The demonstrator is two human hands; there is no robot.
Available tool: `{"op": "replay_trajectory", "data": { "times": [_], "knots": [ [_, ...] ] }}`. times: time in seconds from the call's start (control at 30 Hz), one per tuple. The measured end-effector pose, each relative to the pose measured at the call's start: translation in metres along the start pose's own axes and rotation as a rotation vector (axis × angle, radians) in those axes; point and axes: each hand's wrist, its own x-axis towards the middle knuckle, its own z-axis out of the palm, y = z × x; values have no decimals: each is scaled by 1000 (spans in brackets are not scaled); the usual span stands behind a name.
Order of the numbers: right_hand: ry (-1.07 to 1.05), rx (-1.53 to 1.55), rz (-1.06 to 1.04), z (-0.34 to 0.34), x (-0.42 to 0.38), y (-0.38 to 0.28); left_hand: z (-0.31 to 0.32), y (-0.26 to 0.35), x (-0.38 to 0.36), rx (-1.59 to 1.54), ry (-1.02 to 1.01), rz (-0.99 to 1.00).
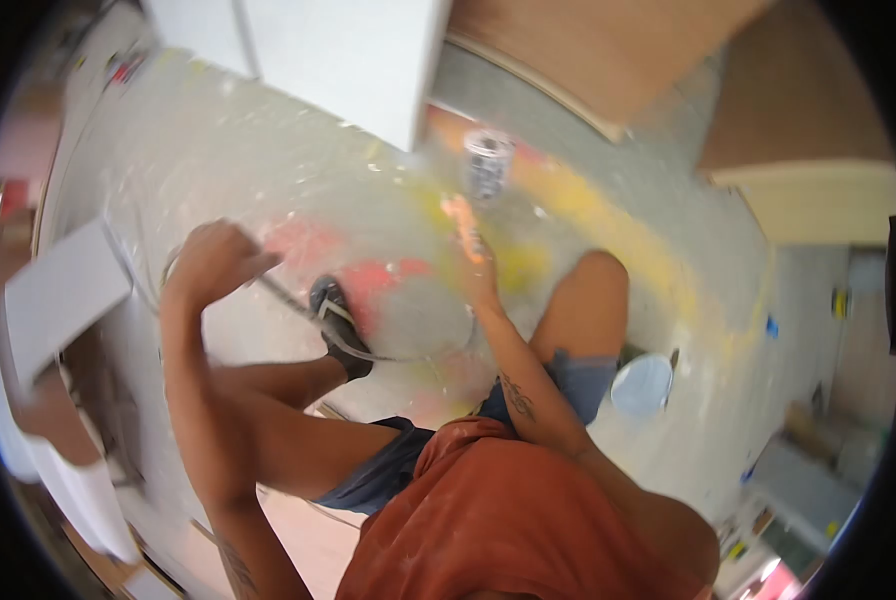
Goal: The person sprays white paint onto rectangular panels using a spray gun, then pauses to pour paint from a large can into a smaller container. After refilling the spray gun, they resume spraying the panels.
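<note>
My left hand is closed on a thin grey hose, which loops down across the floor in front of me. Farther right, my right hand is wrapped round an orange tool that is blurred by motion. Just beyond the tool's tip a cylindrical container with a white rim shows, also blurred; whether it is joined to the tool cannot be made out.
White panels stand ahead, with brown boards at the upper right. The floor has red and yellow paint stains. A white bucket is beside my right knee. A person's arm shows at the left.
</note>
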Motion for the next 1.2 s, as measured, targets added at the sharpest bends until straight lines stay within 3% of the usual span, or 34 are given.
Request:
{"op": "replay_trajectory", "data": {
  "times": [0.07,0.1,0.13,0.2,0.27,0.4,0.57,0.63,0.83,0.9,0.93,0.97,1.03,1.13,1.2],
  "knots": [
    [-2,31,-164,3,-8,9,12,-20,4,114,43,174],
    [37,141,-228,0,-12,-13,16,-24,8,67,-11,143],
    [105,42,-345,2,-15,-15,16,-21,7,40,-11,90],
    [55,19,-183,-1,-29,-30,11,1,3,42,-49,-4],
    [26,141,156,17,-37,-14,11,14,3,48,-59,-73],
    [132,295,185,30,-54,-19,9,34,13,30,-107,-123],
    [72,207,392,37,-55,-35,10,37,9,5,-127,-198],
    [124,241,279,55,-59,-25,14,42,2,-35,-124,-224],
    [27,217,339,70,-64,-38,34,8,18,2,-191,-371],
    [101,53,252,91,-69,-30,46,-1,22,52,14,-66],
    [95,68,258,90,-71,-34,41,20,26,42,23,-30],
    [94,29,274,85,-75,-38,41,48,32,61,169,123],
    [86,-4,297,79,-77,-42,44,120,46,84,297,217],
    [-85,-7,363,77,-78,-40,83,240,63,-326,50,545],
    [-110,-18,357,78,-80,-39,105,322,85,-203,-259,858]
  ]
}}
